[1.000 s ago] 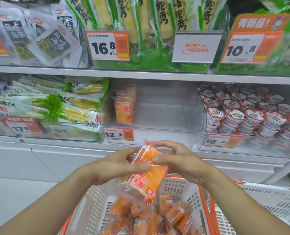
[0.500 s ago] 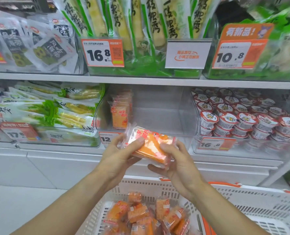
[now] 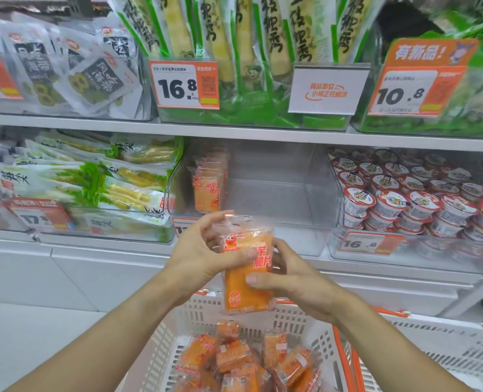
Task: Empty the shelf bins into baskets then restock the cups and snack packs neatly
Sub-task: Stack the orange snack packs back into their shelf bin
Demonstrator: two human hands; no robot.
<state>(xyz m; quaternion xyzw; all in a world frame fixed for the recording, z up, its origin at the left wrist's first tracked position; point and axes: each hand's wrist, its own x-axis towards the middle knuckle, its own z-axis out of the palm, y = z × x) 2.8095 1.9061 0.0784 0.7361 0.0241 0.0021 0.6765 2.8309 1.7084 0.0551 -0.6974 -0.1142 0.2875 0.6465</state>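
Note:
Both hands hold one orange snack pack upright in front of the middle shelf. My left hand grips its upper left side with the thumb across the front. My right hand holds its right edge, thumb on the front. Behind it stands a clear shelf bin with a short row of the same orange packs upright at its left end. Below my arms, a white basket holds several more orange packs. Red-lidded cups fill the bin to the right.
A second white basket with orange handles stands at the lower right. Green vegetable packs fill the bin on the left. The upper shelf carries bamboo-shoot packs, seaweed packs and price tags. White cabinet fronts run below the shelf.
The pack has been turned from lying tilted between my hands to standing upright with its front facing me. The view has lifted a little toward the shelf.

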